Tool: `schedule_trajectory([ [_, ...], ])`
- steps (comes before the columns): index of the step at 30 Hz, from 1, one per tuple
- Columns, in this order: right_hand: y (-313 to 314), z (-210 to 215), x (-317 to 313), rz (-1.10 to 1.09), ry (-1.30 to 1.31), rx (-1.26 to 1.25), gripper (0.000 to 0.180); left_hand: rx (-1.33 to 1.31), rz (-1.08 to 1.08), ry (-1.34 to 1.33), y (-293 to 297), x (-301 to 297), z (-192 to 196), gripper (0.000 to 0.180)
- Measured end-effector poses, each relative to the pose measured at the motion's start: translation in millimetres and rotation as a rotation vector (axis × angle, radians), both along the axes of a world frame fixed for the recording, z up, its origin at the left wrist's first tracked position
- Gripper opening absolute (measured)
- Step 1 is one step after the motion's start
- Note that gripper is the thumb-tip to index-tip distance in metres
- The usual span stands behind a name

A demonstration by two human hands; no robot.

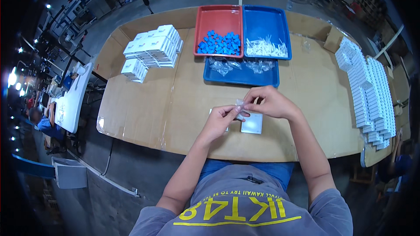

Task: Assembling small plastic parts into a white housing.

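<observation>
My left hand and my right hand meet over the cardboard-covered table. Between their fingertips is a small clear plastic bag, pinched from both sides. What the bag contains, if anything, is too small to tell. Just below my fingers, a flat white square piece lies on the cardboard. Another white edge shows beside my left hand, mostly covered by it.
Ahead stand a red tray of small blue pieces, a blue tray of thin white sticks, and a lower blue tray of clear bags. White boxes are stacked at left, with long box stacks at right.
</observation>
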State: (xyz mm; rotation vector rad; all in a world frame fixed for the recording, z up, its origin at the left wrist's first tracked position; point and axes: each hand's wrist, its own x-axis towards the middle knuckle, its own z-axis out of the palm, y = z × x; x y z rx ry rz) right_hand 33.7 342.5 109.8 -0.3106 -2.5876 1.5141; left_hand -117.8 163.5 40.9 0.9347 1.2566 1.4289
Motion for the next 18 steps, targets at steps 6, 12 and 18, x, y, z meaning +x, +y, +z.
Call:
schedule_trajectory([
  [6, -38, -24, 13, -0.254, 0.165, -0.348, 0.013, 0.016, 0.074, 0.165, -12, 15, 11, 0.035],
  [12, -78, -36, 38, -0.481, 0.462, -0.374, 0.038, 0.193, 0.378, 0.034, -7, 58, 22, 0.015],
  [18, -83, -32, 56, -0.598, 0.512, -0.613, 0.024, 0.245, 0.360, -0.062, 1, 71, 25, 0.016],
])
